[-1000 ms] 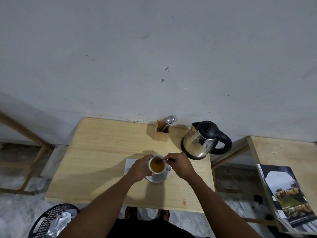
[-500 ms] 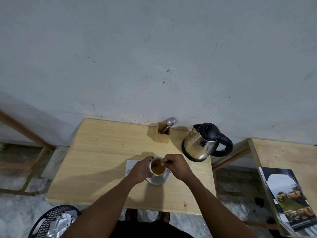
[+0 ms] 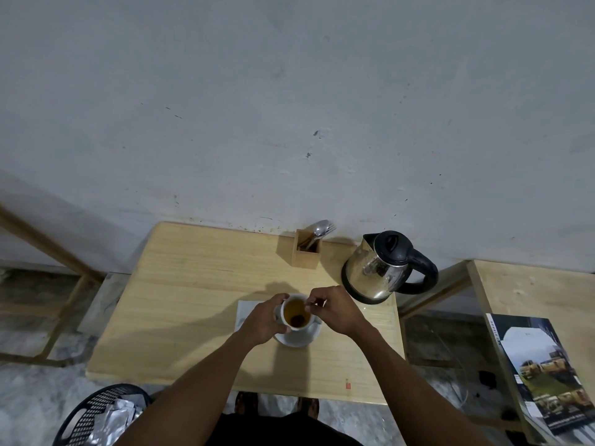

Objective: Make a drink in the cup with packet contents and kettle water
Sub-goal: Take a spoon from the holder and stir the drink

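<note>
A white cup (image 3: 300, 328) of amber drink stands on a white saucer (image 3: 301, 340) near the front middle of the wooden table (image 3: 193, 300). A dark lump that looks like a tea bag (image 3: 298, 320) sits low in the drink. My left hand (image 3: 262, 320) is wrapped around the cup's left side. My right hand (image 3: 338, 312) is at the cup's right rim, thumb and finger pinched on something thin, seemingly the bag's string. The steel kettle (image 3: 375, 268) with a black lid and handle stands at the back right, apart from both hands.
A wooden holder (image 3: 306, 254) with a spoon and fork stands by the wall. A white paper (image 3: 245, 312) lies under my left hand. A black bin (image 3: 83, 413) with silver packets is on the floor at left. A magazine (image 3: 541, 371) lies on the right table.
My right hand's pinched fingers have shifted slightly over the cup's rim, and the dark lump now shows in the drink. My left hand stays on the cup.
</note>
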